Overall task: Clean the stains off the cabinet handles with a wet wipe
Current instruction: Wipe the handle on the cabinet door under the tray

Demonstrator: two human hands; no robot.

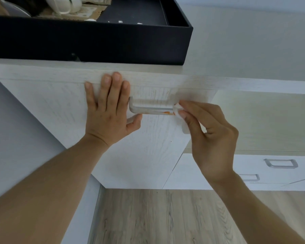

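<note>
- Left hand (108,110) flat on the white cabinet door (148,147), fingers straight and spread, fingertips at the door's top edge, thumb out below the left end of the handle; holds nothing.
- Metal bar handle (148,110) sits horizontal on the upper part of the door, just right of the left hand, its left bend beside the index finger.
- Right hand (209,136) pinches a white wet wipe (177,109) between thumb and forefingers, fingers bent round it.
- Wipe is pressed on the right end of the handle, folded over the bar; the rest of it hangs down behind the thumb against the door.
- Orange stain (166,112) on the front of the bar, just left of the wipe, touching or nearly touching its edge; faint orange smears on the door face above the handle.
- Wipe lies at the fingertips, not in the palm; right palm is well off the door.
- Black box (95,43) on the cabinet top, above both hands, with white items inside, too blurred to name.
- Lower right: two more drawer handles (280,163) on low white fronts, well apart from the hands.
- Wood-look floor (157,217) below.
</note>
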